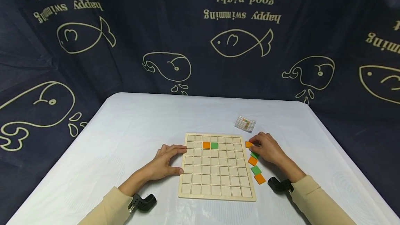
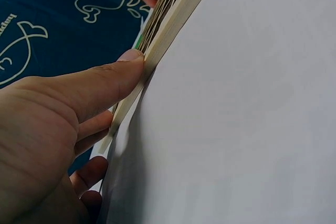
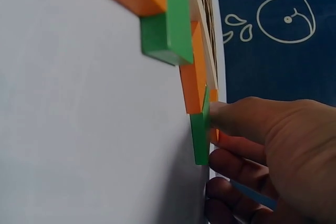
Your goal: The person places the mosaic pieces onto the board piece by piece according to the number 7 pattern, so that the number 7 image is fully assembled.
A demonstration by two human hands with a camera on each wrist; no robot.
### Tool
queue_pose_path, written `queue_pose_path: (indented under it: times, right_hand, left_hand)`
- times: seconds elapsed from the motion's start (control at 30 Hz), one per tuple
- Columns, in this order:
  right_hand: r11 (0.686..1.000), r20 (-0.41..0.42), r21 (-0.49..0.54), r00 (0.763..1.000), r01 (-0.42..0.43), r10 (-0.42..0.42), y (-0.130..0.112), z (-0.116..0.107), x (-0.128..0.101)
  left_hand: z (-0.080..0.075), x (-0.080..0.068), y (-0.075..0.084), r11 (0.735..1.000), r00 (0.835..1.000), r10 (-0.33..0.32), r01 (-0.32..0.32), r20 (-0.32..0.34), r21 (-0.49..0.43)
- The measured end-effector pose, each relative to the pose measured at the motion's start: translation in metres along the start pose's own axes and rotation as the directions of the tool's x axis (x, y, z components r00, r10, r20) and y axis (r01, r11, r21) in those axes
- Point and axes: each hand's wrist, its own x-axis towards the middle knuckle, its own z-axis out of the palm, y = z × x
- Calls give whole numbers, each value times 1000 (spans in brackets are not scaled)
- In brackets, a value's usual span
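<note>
A wooden grid board (image 1: pixel 215 199) lies on the table, with an orange tile (image 1: pixel 206 145) and a green tile (image 1: pixel 214 146) side by side in its second row from the far edge. My left hand (image 1: pixel 165 162) rests against the board's left edge, thumb and fingers spread along it; in the left wrist view the thumb touches the wooden rim (image 2: pixel 170 27). At the far right corner, my right hand (image 1: pixel 268 148) pinches another orange tile (image 1: pixel 248 144) between thumb and forefinger. Right by that thumb is a green tile (image 3: pixel 199 137).
More orange and green tiles form a loose row down the board's right side, among them a green one (image 1: pixel 256 170) and an orange one (image 1: pixel 259 178). Beyond the far right corner lies a small printed grid card (image 1: pixel 245 124). A dark patterned curtain (image 1: pixel 200 37) hangs behind the white table (image 1: pixel 150 121).
</note>
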Motion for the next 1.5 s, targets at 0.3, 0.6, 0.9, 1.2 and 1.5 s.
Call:
queue_pose_path:
  times: [0.3, 0.6, 0.9, 1.2, 1.5]
  right_hand:
    - [1000, -54, 12, 998, 9, -8, -3, -1, -1]
    - [999, -76, 18, 996, 45, -44, -16, -6, -3]
    - [993, -97, 27, 989, 116, -113, -31, -9, -4]
    - [986, -92, 46, 983, 161, -157, -45, -6, -3]
    - [984, -72, 62, 984, 166, -162, -56, -2, 1]
  left_hand:
    - [1, 0, 0, 1000, 1000, 7, -7, -5, -2]
    - [1, 0, 0, 1000, 1000, -20, 20, 6, -7]
    - [1, 0, 0, 1000, 1000, 0, 0, -9, -2]
    - [0, 0, 1, 1000, 1000, -18, 18, -1, -15]
    - [0, 0, 2, 999, 999, -33, 33, 5, -13]
